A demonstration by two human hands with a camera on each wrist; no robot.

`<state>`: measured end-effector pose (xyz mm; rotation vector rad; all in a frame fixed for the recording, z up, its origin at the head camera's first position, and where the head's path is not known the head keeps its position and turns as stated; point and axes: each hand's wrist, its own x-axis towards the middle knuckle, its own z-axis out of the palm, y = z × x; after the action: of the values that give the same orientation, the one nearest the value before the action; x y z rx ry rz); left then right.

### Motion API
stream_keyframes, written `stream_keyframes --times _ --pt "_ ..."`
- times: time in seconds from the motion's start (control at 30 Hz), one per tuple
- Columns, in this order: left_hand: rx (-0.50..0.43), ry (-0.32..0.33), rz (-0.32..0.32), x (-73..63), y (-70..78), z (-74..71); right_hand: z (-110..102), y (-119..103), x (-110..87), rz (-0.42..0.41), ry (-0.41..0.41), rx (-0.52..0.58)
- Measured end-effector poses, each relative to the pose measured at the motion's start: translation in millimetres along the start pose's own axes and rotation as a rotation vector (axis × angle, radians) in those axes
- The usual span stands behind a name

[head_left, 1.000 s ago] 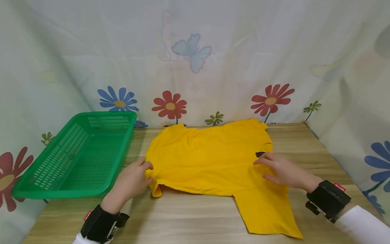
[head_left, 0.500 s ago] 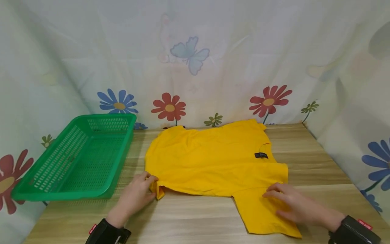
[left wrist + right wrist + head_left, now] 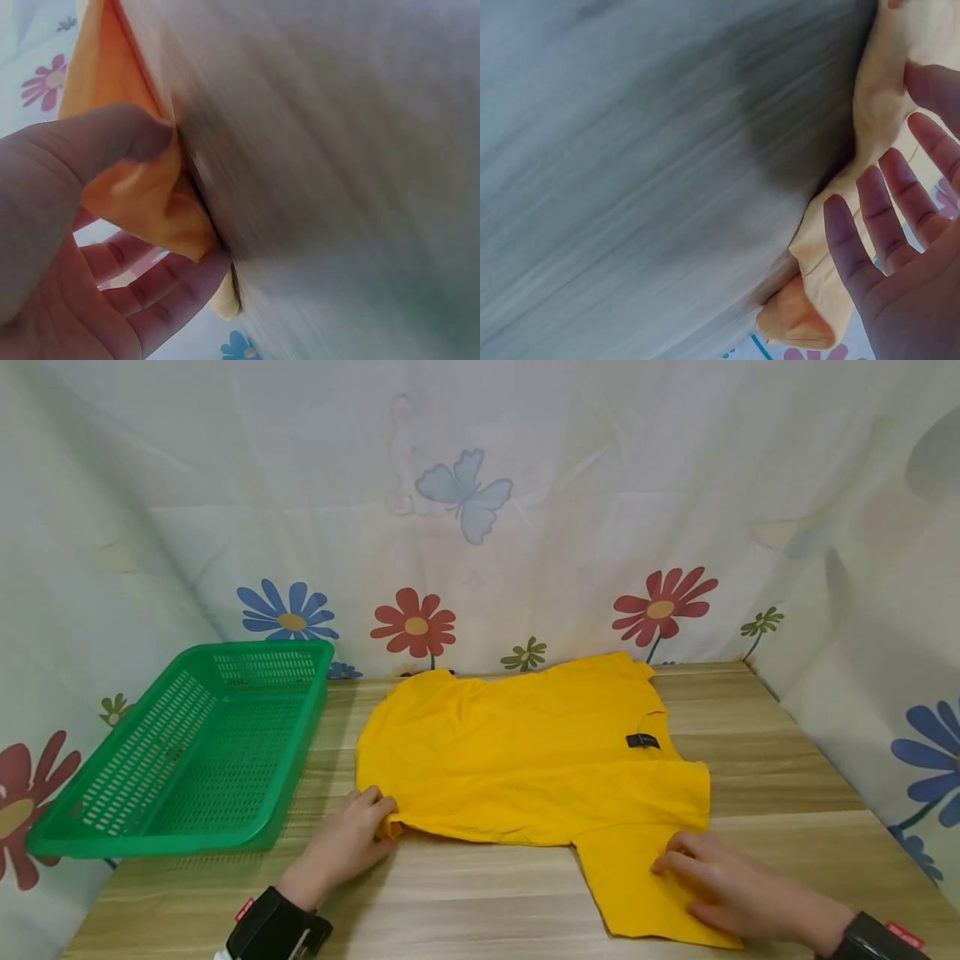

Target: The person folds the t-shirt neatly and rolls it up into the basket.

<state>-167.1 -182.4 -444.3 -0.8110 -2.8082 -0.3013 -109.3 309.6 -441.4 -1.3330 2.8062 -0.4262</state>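
A yellow T-shirt (image 3: pixel 510 743) lies spread sideways on the wooden table, its collar with a black label (image 3: pixel 642 741) towards the right. My left hand (image 3: pixel 345 847) pinches the near left corner of its hem; in the left wrist view the thumb (image 3: pixel 124 135) lies on the cloth and part of the fingers is hidden behind it. Over the near sleeve (image 3: pixel 637 893) is my right hand (image 3: pixel 738 885), fingertips close on the fabric. The right wrist view shows those fingers (image 3: pixel 879 217) spread and fairly straight beside the cloth.
A green plastic basket (image 3: pixel 150 845) with slotted sides stands at the left, near my left forearm. Behind the table hangs a white curtain (image 3: pixel 562 552) printed with flowers and a butterfly. Bare wood table (image 3: pixel 487 897) shows in front of the shirt.
My right hand has moved from the collar label towards me, down to the near sleeve. My left hand has slid slightly nearer and right onto the hem corner. The shirt has barely moved.
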Motion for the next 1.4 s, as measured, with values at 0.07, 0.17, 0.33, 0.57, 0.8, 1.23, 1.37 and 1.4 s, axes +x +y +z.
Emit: stream_keyframes --times 0.07,0.17,0.33,0.57,0.8,1.23,1.37,1.4 --pt "-0.017 -0.014 -0.013 2.2 -0.1 -2.3 0.7 0.1 1.3 -0.006 -0.015 0.028" --pt "-0.059 -0.048 -0.053 5.0 -1.7 -7.7 1.9 0.0 2.4 -0.015 -0.043 0.093" --pt "-0.091 -0.035 -0.089 7.2 -3.2 -18.2 1.4 -2.5 4.5 -0.005 -0.067 0.205" --pt "-0.040 0.053 -0.081 3.6 -0.2 -36.2 -21.0 -4.9 7.8 -0.016 0.016 0.256" --pt "-0.008 0.127 -0.037 4.0 2.0 -51.9 -58.6 -6.0 17.5 -0.017 0.136 0.123" --pt "0.007 0.088 -0.011 19.2 -3.0 -69.1 -112.5 5.5 46.4 0.024 0.152 -0.017" --pt "0.019 0.069 -0.039 28.0 -5.9 -67.4 -120.6 15.5 61.2 0.102 0.101 -0.004" --pt "0.023 0.065 -0.052 30.4 -6.5 -66.4 -121.8 18.6 65.4 0.127 0.086 0.002"
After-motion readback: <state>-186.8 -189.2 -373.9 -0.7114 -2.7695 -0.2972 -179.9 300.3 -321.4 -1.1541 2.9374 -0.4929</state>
